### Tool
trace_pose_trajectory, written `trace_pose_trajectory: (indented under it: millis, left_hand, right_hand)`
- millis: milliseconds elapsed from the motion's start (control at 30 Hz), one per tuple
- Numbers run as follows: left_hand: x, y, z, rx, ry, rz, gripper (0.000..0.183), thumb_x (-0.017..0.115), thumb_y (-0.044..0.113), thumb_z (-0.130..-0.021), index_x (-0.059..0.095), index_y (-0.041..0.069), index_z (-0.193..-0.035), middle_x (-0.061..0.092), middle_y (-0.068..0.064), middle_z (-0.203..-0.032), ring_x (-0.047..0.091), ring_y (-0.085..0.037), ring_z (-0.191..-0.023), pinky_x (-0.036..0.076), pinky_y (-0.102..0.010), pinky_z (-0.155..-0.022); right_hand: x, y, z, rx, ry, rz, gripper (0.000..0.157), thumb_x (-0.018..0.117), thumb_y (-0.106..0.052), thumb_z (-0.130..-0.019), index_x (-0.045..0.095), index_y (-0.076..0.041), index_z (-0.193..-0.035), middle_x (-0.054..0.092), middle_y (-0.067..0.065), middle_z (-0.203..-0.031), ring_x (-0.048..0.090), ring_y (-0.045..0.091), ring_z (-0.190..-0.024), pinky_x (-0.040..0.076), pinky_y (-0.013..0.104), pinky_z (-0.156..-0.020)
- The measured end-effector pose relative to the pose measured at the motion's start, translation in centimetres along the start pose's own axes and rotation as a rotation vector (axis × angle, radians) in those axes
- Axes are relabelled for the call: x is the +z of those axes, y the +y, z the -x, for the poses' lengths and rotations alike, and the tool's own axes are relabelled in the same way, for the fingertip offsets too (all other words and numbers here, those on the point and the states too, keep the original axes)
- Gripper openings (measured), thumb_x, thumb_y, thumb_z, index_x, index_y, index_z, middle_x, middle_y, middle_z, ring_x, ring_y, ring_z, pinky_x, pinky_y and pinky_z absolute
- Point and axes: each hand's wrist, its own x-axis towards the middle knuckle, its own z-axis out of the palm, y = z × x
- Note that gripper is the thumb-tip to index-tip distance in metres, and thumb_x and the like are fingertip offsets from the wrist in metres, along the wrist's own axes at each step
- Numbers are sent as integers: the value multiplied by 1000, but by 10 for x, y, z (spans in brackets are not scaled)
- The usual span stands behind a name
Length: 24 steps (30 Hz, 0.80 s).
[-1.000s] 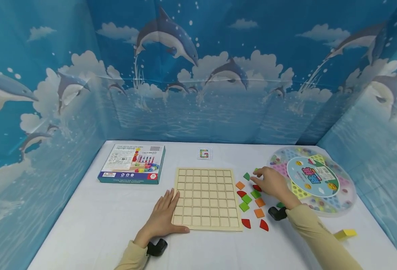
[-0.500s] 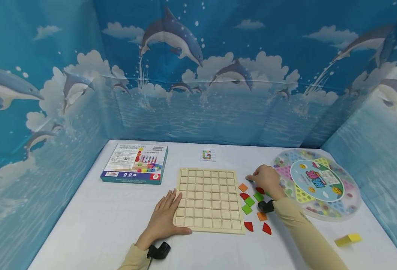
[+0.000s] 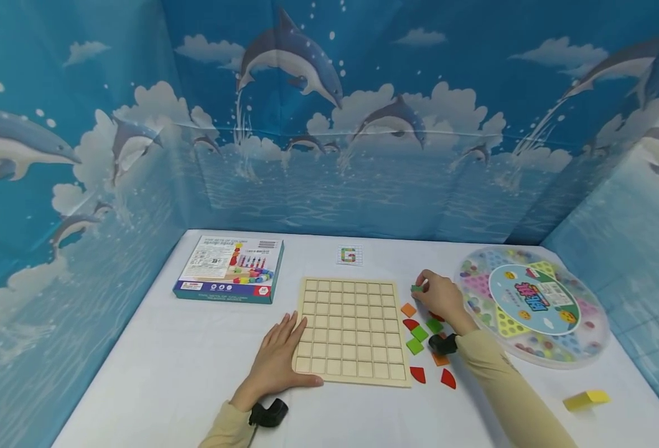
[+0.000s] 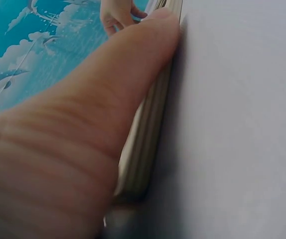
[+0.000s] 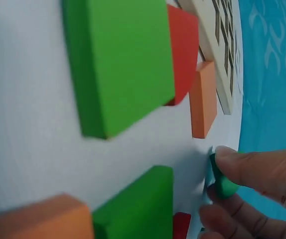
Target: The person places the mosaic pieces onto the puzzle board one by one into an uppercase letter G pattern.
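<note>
In the head view my left hand (image 3: 279,358) lies flat with straight fingers at the front-left corner of a wooden grid board (image 3: 357,381). Its fingertips touch the left edge and its thumb (image 4: 143,45) runs along the front edge. To the right of the board, my right hand (image 3: 444,297) pinches a small dark green piece (image 5: 226,184) with a rounded edge between thumb and fingers. Loose tiles lie between that hand and the board: green squares (image 3: 415,346), an orange square (image 3: 408,310) and red quarter-circle pieces (image 3: 417,374). The right hand and wrist cover some tiles.
A small pattern card (image 3: 349,255) lies behind the board. At the back left is a flat toy box (image 3: 229,269). A round clear case (image 3: 533,305) of marbles stands on the right, with a yellow block (image 3: 585,400) in front of it. A dolphin-print curtain surrounds the table.
My right hand has come down on the dark green piece by the board's right side and now pinches it. The left hand stays at the board's corner. The head view has shifted slightly.
</note>
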Motion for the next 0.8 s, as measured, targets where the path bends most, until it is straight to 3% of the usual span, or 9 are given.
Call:
trace_pose_trajectory:
  millis: [233,433,633,800]
  left_hand:
    - [1,0,0,27,37,8,120,70,74,-62,26,5,-150,16,-14,-156,8,-29,-143,10,-47,-111]
    - [2,-1,-1,39,51,-6,120,69,74,-62,26,4,-150,17,-15,-156,9,-31,-142,12,-49,-110]
    - [2,0,0,31,44,-5,120,70,73,-62,26,6,-150,16,-14,-156,8,-29,-143,11,-48,-111]
    - [3,-1,0,37,54,-15,119,69,74,-62,27,5,-150,18,-14,-155,10,-30,-142,13,-48,-111]
  right_hand:
    - [8,-11,1,-103,26,-89,13,68,-14,-86,65,-9,-98,62,5,-80,47,17,-50,37,31,-43]
    - [18,-45,2,-190,63,-197,19,70,-14,-87,67,-5,-103,64,6,-84,49,13,-49,36,29,-41]
    - [35,-85,-3,-235,-18,-302,11,74,-17,-83,69,-9,-88,63,-1,-76,52,13,-57,41,29,-48]
    - [55,-105,-10,-298,-78,-358,6,73,-14,-84,70,-10,-87,62,-3,-75,52,12,-55,42,29,-49]
